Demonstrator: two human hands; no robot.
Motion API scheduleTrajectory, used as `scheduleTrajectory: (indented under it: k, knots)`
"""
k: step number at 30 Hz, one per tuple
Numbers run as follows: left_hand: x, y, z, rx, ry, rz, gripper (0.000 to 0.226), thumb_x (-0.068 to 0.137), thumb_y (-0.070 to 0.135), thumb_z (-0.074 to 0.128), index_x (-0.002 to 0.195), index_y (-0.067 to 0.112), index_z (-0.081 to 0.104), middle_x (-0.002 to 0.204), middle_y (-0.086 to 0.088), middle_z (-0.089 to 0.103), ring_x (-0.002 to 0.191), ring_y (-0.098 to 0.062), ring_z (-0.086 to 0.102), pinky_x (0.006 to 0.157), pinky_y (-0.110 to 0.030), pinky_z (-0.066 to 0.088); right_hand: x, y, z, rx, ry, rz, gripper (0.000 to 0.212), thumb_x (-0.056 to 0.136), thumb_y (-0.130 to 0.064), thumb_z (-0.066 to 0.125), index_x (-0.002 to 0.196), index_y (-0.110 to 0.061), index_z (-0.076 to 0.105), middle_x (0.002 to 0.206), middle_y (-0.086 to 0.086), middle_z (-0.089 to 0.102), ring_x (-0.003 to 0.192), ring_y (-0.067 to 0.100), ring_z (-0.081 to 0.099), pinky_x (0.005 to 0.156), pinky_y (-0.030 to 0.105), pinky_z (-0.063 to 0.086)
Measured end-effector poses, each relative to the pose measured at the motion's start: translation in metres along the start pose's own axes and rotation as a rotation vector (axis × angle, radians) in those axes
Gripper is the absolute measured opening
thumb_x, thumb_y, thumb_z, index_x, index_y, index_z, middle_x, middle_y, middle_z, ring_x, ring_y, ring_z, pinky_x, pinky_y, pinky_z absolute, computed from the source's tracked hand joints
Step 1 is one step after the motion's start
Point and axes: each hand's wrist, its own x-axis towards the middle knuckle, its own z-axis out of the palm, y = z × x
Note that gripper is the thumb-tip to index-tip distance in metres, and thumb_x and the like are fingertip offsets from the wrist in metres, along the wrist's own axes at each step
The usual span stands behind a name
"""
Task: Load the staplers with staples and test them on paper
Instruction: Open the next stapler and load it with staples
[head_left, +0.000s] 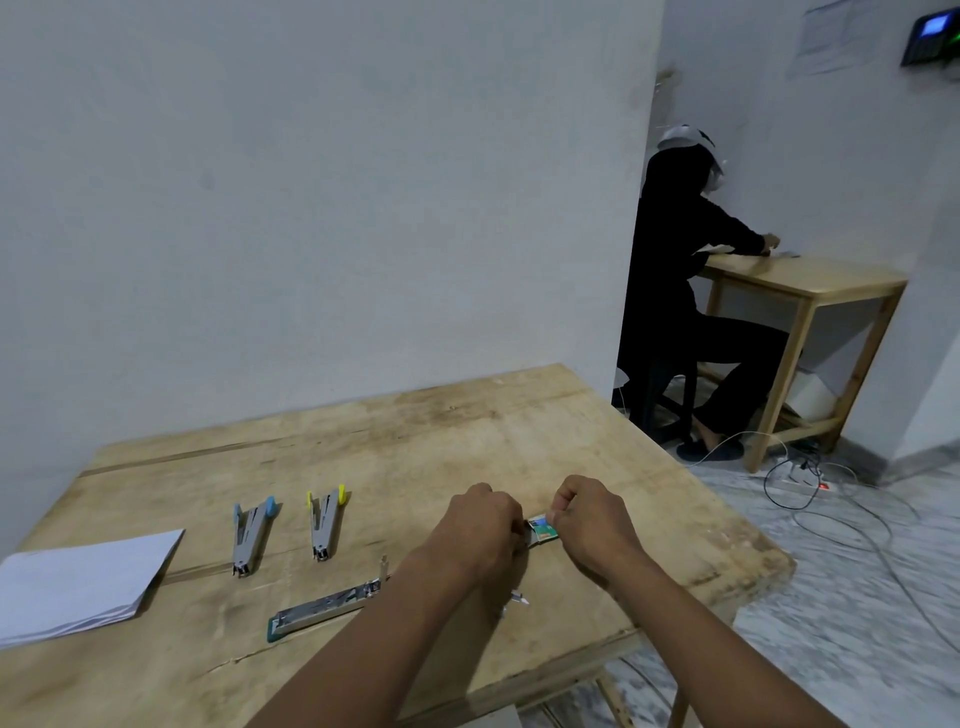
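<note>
The left hand (480, 525) and right hand (592, 519) are pinching a small staple box (542, 531) by its two ends — the opened stapler (322, 608) is lying just left of the left wrist (long axis running roughly left to right), nearer that hand.

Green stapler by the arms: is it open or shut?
Open. The green stapler lies flat on the table, its shiny metal staple track bare and facing up.
</note>
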Motion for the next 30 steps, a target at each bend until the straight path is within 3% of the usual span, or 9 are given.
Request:
scheduleTrajectory:
  k: [5, 10, 15, 17, 19, 21, 24, 26, 30]
  knots:
    - [0.003, 0.006, -0.002, 0.02, 0.035, -0.053, 0.026, 0.089, 0.03, 0.062, 0.104, 0.01, 0.067, 0.109, -0.013, 0.064, 0.1, -0.03, 0.059, 0.076, -0.033, 0.043, 0.001, 0.001, 0.0, -0.016, 0.002, -0.012, 0.024, 0.089, -0.018, 0.066, 0.068, -0.022, 0.053, 0.081, -0.001, 0.065, 0.085, 0.022, 0.065, 0.078, 0.038, 0.058]
    - [-0.004, -0.009, -0.008, -0.386, 0.157, -0.218, 0.016, 0.084, 0.018, 0.069, 0.071, 0.018, 0.059, 0.086, -0.002, 0.073, 0.076, -0.014, 0.063, 0.062, -0.023, 0.046, 0.003, 0.003, 0.001, -0.023, 0.0, -0.008, 0.024, 0.09, -0.017, 0.064, 0.069, -0.023, 0.052, 0.082, -0.001, 0.064, 0.089, 0.022, 0.065, 0.078, 0.039, 0.058]
    - [-0.009, -0.022, -0.02, -0.831, 0.301, -0.329, 0.011, 0.09, -0.003, 0.057, 0.09, 0.007, 0.059, 0.078, -0.014, 0.069, 0.063, -0.023, 0.066, 0.057, -0.037, 0.061, 0.003, 0.003, 0.002, -0.03, -0.007, -0.008, 0.025, 0.088, -0.015, 0.063, 0.067, -0.023, 0.051, 0.086, 0.0, 0.067, 0.086, 0.023, 0.065, 0.078, 0.036, 0.056]
    - [-0.01, -0.021, -0.024, -0.8, 0.212, -0.312, 0.022, 0.09, -0.006, 0.047, 0.088, 0.009, 0.062, 0.073, -0.013, 0.065, 0.06, -0.024, 0.065, 0.055, -0.032, 0.059, 0.004, 0.003, 0.001, -0.035, -0.024, -0.014, 0.023, 0.088, -0.013, 0.061, 0.069, -0.023, 0.053, 0.087, 0.001, 0.067, 0.086, 0.024, 0.065, 0.078, 0.036, 0.056]
    - [-0.011, -0.018, -0.026, -0.676, 0.137, -0.3, 0.03, 0.086, -0.003, 0.043, 0.07, 0.01, 0.064, 0.066, -0.012, 0.065, 0.056, -0.024, 0.064, 0.054, -0.028, 0.056, 0.004, 0.002, -0.002, -0.036, -0.059, -0.025, 0.019, 0.09, -0.013, 0.057, 0.076, -0.024, 0.057, 0.09, 0.003, 0.066, 0.088, 0.024, 0.064, 0.077, 0.036, 0.055]
    - [-0.01, -0.016, -0.025, -0.518, 0.096, -0.294, 0.027, 0.083, 0.003, 0.043, 0.062, 0.008, 0.059, 0.068, -0.014, 0.064, 0.058, -0.027, 0.058, 0.054, -0.029, 0.044, 0.006, 0.0, -0.006, -0.034, -0.12, -0.038, 0.016, 0.093, -0.01, 0.053, 0.09, -0.021, 0.064, 0.099, 0.007, 0.067, 0.091, 0.023, 0.064, 0.072, 0.03, 0.053]
    - [-0.011, -0.015, -0.022, -0.325, 0.011, -0.316, 0.029, 0.09, 0.02, 0.04, 0.065, 0.007, 0.048, 0.076, -0.016, 0.058, 0.066, -0.028, 0.051, 0.056, -0.031, 0.032, 0.008, -0.004, -0.017, -0.095, -0.232, -0.057, 0.032, 0.091, -0.004, 0.049, 0.114, -0.013, 0.068, 0.118, 0.011, 0.067, 0.096, 0.02, 0.061, 0.072, 0.023, 0.048]
    - [-0.013, -0.011, -0.021, -0.236, -0.048, -0.363, 0.032, 0.091, 0.035, 0.043, 0.068, 0.012, 0.048, 0.083, -0.014, 0.059, 0.074, -0.025, 0.057, 0.057, -0.029, 0.034, 0.01, -0.005, -0.023, -0.175, -0.307, -0.079, 0.039, 0.085, -0.003, 0.053, 0.12, -0.013, 0.067, 0.122, 0.01, 0.066, 0.102, 0.02, 0.062, 0.077, 0.023, 0.048]
    - [-0.013, -0.005, -0.014, -0.071, -0.071, -0.373, 0.035, 0.083, 0.047, 0.063, 0.09, 0.013, 0.057, 0.094, -0.007, 0.064, 0.088, -0.023, 0.063, 0.062, -0.028, 0.042, 0.009, -0.003, -0.024, -0.269, -0.374, -0.128, 0.047, 0.079, -0.001, 0.062, 0.122, -0.02, 0.064, 0.121, 0.007, 0.066, 0.098, 0.016, 0.062, 0.065, 0.017, 0.044]
